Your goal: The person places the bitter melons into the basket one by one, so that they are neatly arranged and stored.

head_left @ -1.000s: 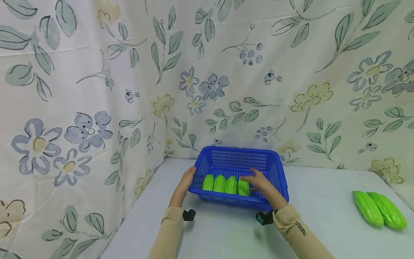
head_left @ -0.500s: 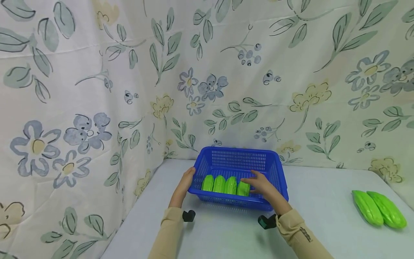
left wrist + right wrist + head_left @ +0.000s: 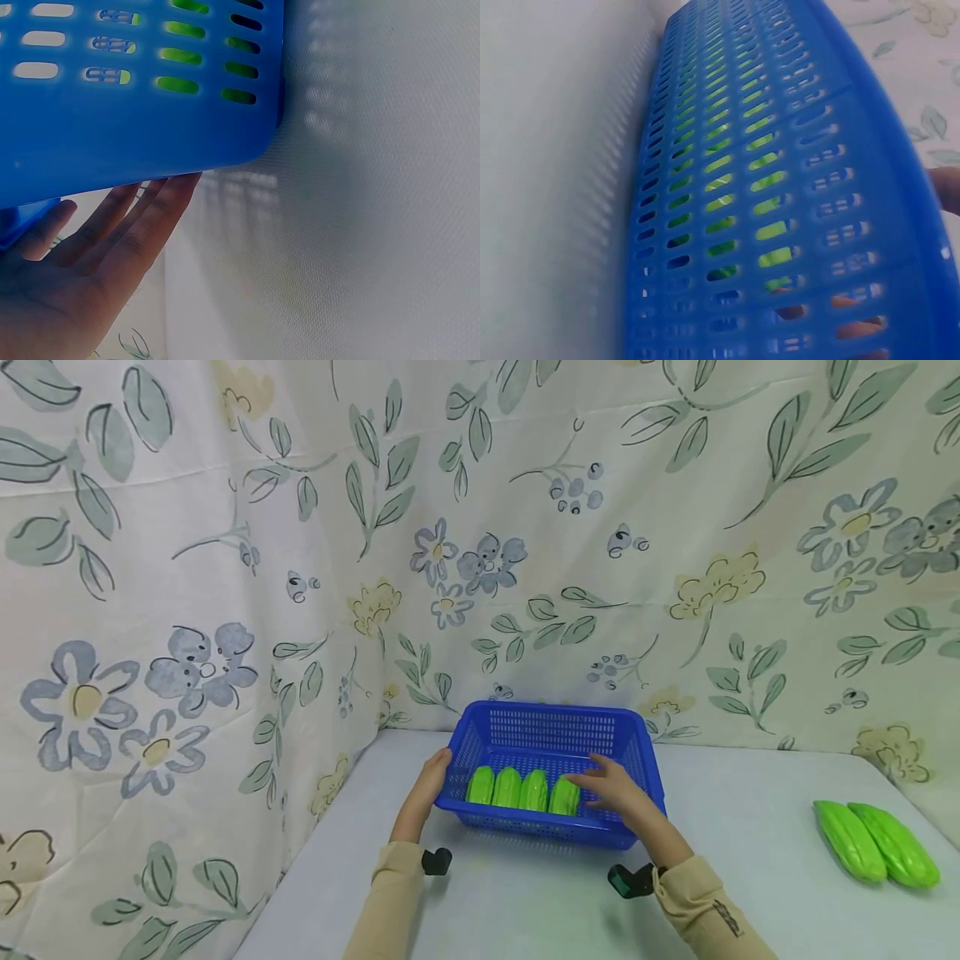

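Observation:
In the head view, a blue perforated plastic basket (image 3: 551, 831) holds a row of several bright green, ridged gourds (image 3: 507, 787) along its near side. My left hand (image 3: 432, 779) rests against the basket's left end; the left wrist view shows its fairly straight fingers (image 3: 142, 232) meeting the basket's edge. Over the basket's right part is my right hand (image 3: 611, 787), its fingers spread beside the rightmost gourd (image 3: 564, 797). Part of that gourd is hidden by the hand, and whether they touch is unclear. Through the slots in the right wrist view, fingertips (image 3: 859, 328) show inside the basket.
Two more green gourds (image 3: 873, 843) lie side by side at the right of the white table (image 3: 525, 910). A floral cloth (image 3: 570, 543) hangs behind the table and along its left side. Dark wrist camera mounts (image 3: 632, 881) sit below both wrists.
My right hand has drawn slightly to the right, uncovering more of the rightmost gourd, which now leans a little. The left hand stays at the basket's left end.

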Demonstrator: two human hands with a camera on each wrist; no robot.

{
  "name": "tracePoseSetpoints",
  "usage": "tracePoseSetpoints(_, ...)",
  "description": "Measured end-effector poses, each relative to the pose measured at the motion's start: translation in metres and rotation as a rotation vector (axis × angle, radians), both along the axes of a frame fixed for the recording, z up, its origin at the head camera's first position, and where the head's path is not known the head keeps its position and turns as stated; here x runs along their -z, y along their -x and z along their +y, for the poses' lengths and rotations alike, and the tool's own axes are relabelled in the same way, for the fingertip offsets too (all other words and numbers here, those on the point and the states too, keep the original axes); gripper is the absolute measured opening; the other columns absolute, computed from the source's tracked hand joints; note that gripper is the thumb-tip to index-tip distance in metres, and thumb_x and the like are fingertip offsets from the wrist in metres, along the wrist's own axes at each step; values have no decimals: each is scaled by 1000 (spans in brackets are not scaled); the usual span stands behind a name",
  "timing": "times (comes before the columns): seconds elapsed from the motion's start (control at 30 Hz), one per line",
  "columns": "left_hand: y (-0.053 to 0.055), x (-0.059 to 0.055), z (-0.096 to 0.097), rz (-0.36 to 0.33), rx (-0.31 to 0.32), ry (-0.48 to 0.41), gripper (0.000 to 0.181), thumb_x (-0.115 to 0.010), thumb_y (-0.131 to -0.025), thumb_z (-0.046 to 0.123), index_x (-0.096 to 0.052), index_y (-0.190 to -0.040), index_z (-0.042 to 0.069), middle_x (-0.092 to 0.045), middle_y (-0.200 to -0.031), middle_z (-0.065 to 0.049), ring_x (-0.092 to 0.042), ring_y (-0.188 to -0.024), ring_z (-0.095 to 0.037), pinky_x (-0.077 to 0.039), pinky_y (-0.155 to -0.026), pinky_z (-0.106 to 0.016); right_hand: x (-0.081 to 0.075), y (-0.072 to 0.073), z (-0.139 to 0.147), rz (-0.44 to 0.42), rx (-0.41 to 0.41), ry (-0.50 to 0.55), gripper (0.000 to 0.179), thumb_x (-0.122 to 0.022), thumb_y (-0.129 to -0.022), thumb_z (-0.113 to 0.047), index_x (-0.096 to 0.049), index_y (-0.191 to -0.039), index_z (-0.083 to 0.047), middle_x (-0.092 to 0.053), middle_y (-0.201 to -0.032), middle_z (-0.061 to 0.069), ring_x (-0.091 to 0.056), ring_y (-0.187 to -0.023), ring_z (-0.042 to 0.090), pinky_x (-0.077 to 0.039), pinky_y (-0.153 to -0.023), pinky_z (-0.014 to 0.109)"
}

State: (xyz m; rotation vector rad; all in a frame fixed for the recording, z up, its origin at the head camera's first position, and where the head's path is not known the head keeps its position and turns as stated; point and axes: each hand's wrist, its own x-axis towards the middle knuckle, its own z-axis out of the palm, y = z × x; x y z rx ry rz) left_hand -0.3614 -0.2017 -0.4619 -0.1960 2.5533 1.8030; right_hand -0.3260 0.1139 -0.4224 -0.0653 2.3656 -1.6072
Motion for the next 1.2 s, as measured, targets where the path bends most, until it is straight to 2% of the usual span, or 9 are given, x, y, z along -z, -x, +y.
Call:
tracePoseSetpoints(0.2, 1, -1, 0, 3, 5, 2, 55, -29, -106, 34, -34, -149, 0, -35, -154, -24, -25, -147, -43, -18, -121, -58, -4, -6, 10, 61, -3, -27, 85, -60, -96, -34, -10, -154, 3, -29, -151, 36, -46, -131, 50, -47, -103, 55)
tracePoseSetpoints(0.47, 2, 0, 0, 9, 5, 1, 55, -30, -106, 33, -34, -149, -1, -34, -155, -24, -24, -147, -43, -17, -121, -58, -8, -14, 20, 130, -1, -77, 87, -60, -95, -43, -11, -156, -3, -31, -155, 27, -33, -141, 48, -33, -110, 65)
tracePoseSetpoints(0.57, 2, 0, 0, 4, 3, 0, 56, -30, -106, 34, -34, -150, 0, -34, -155, -23, -24, -147, -43, -17, -121, -59, -9, -19, 24, 155, -2, -62, 89, -60, -95, -43, -10, -156, -4, -31, -155, 26, -33, -142, 46, -30, -112, 64)
tracePoseSetpoints(0.73, 2, 1, 0, 3, 3, -1, 56, -30, -106, 34, -34, -150, 0, -33, -156, -23, -23, -148, -42, -17, -122, -58, -9, -22, 33, 224, 0, -13, 89, -62, -95, -39, -7, -157, -6, -30, -156, 25, -34, -143, 42, -31, -114, 59)
tracePoseSetpoints(1.03, 0, 2, -1, 24, 14, -12, 56, -31, -105, 37, -37, -149, 2, -37, -154, -22, -25, -147, -42, -18, -121, -59, -4, -25, 60, 361, 42, 24, 86, -60, -96, -40, -7, -158, -15, -30, -159, 18, -28, -146, 42, -33, -112, 56)
tracePoseSetpoints(1.2, -2, 2, -2, 49, 19, 23, 62, -31, -103, 47, -38, -149, 5, -40, -152, -22, -29, -145, -43, -22, -118, -62, -3, -29, 74, 374, 74, 33, 84, -59, -97, -40, -6, -158, -18, -28, -160, 18, -26, -146, 44, -32, -112, 59)
